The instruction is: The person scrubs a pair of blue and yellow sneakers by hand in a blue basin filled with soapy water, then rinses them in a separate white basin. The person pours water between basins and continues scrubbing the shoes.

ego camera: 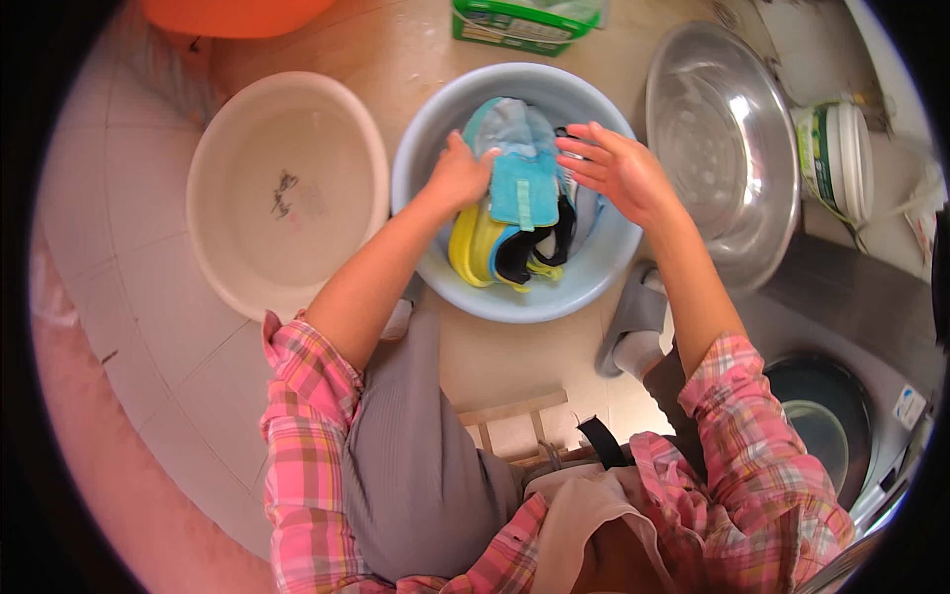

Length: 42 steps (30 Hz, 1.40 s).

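In front of me a light blue plastic basin (519, 310) holds a teal fabric item (513, 180) with a rounded pale grey-blue end and a light green tab. My left hand (462, 174) grips its left edge, the thumb lying over the fabric. To the right of it, my right hand (617, 169) is raised over the basin, palm turned inward and fingers apart, with nothing in it. Lower in the basin lies a yellow, black and blue shoe-like item (482, 249), partly covered by the teal one. More pale fabric is partly hidden under my right hand.
A cream basin (286, 178) with dark marks on its bottom stands at left. At right, a tilted steel basin (720, 156) adjoins a white-lidded tub (839, 160). A green box (519, 30) stands beyond. A small wooden stool (512, 408) shows between my legs.
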Motion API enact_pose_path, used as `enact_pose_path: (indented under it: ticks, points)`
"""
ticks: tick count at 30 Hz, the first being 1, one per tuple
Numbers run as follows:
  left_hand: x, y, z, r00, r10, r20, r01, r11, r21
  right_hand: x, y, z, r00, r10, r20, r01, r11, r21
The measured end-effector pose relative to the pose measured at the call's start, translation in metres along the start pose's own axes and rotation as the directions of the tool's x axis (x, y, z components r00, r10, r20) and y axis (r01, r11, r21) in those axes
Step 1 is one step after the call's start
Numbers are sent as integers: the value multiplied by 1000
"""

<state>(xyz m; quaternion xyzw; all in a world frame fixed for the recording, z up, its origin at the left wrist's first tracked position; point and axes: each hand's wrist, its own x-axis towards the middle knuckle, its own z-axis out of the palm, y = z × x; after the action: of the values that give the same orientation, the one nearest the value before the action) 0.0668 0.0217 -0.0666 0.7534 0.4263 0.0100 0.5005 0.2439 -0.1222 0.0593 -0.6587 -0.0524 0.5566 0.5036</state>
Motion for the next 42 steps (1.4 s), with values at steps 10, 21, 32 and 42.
enact_pose_path:
  ticks: [10,21,32,42]
  points:
    - [-48,24,-35,980,189,-56,-187,982,34,2,-12,23,960,-279,2,265,910,-319]
    - [-36,-150,-175,821,-96,-562,112,994,-6,48,12,234,586,-598,546,799,316,-512]
    - [-67,-170,-184,944,-242,-223,328,642,693,197,142,309,490,-286,824,782,-274,-560]
    - [-83,-191,-193,871,-171,-461,423,737,528,163,111,338,727,-132,674,647,-198,-737]
